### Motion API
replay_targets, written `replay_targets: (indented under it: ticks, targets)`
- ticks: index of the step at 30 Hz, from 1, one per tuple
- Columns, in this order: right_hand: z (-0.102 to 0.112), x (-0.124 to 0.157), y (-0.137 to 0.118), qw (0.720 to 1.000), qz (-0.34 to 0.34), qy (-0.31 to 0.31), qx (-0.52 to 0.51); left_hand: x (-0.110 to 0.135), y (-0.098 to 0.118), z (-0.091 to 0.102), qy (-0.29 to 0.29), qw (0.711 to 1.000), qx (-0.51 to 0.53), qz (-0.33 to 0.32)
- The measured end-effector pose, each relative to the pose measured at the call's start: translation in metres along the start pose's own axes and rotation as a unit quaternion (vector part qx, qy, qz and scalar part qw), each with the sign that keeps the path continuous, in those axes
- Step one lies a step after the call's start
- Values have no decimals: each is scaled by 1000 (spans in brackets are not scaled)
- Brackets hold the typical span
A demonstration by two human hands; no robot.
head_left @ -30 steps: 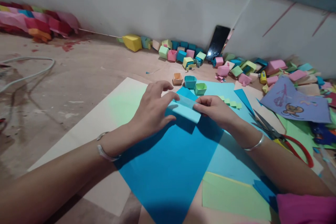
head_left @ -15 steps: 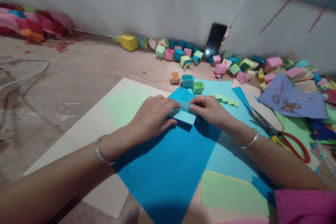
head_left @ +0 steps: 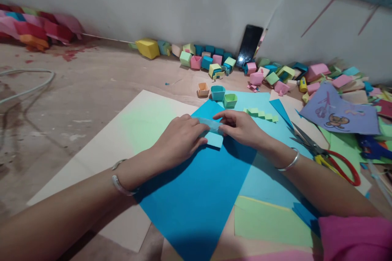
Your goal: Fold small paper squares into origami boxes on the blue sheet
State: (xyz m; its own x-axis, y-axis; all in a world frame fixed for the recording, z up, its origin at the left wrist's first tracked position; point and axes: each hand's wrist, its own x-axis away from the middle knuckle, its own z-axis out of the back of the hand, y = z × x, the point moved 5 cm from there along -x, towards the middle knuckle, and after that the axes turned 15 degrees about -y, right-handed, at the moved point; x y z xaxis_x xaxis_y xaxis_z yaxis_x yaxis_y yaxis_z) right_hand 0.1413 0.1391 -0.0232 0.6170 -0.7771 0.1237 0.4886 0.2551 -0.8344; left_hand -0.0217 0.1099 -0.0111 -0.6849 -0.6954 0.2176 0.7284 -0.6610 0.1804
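Note:
A small light-blue folded paper (head_left: 213,130) is pinched between both hands just above a big dark-blue sheet (head_left: 196,187). My left hand (head_left: 180,138) grips its left end with curled fingers. My right hand (head_left: 240,127) grips its right end, thumb and fingers pressed on it. Each wrist wears a silver bangle. Three little paper boxes stand just beyond the hands: orange (head_left: 203,89), teal (head_left: 217,92) and green (head_left: 230,100).
Red-handled scissors (head_left: 324,155) lie at the right on paper sheets. A green zigzag strip (head_left: 261,113) sits near my right hand. Several coloured paper boxes line the wall, with a dark phone (head_left: 249,45) leaning there. A purple drawing (head_left: 339,114) and scraps crowd the right side.
My hands have drawn closer together on the light-blue paper, which now looks shorter and more folded. My left fingers have curled down onto it.

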Motion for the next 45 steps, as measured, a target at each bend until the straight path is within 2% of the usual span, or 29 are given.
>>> replay_targets:
  ticks: [3, 7, 12, 14, 18, 22, 26, 29, 31, 33, 36, 40, 42, 45]
  targets:
    - [-2, 0, 1, 1000, -11, -10, -2, 1, -1, -2, 4, 1000, -7, 6]
    - [0, 0, 0, 998, -18, 5, 55, 4, -3, 0, 42, 998, 47, 8]
    - [5, 3, -5, 986, -32, 63, 151, 3, -3, 0, 54, 997, 60, -8]
    - [6, 4, -4, 977, -56, 69, 193, 3, -2, 2, 48, 998, 41, -19]
    - [3, 5, 2, 962, -90, 37, 254, 7, 6, 8, 16, 999, -26, -42]
    - [-3, 2, 0, 941, -46, 5, 334, 12, 14, 9, -52, 997, -64, -15]
    - [-6, 0, -4, 922, -12, -2, 386, 13, 20, 3, -65, 996, -64, -2]
    - [-9, 0, -7, 917, -16, -21, 398, 11, 21, -3, -68, 995, -76, 9]
    - [-12, -1, -10, 913, -27, -10, 408, 10, 22, -5, -68, 994, -86, 18]
    - [-16, -2, -15, 906, -9, 16, 422, 10, 23, -6, -78, 992, -98, 24]
    - [-22, -8, -19, 908, 48, 48, 413, 9, 24, -7, -94, 989, -109, 16]
    - [-20, -15, -14, 937, 81, 69, 332, 9, 26, -7, -63, 992, -109, 6]
    - [-12, -14, -13, 952, 88, 86, 279, 9, 26, -5, -38, 993, -107, 16]
    - [9, -8, -11, 961, 55, 162, 218, 9, 26, -1, -17, 995, -92, 27]
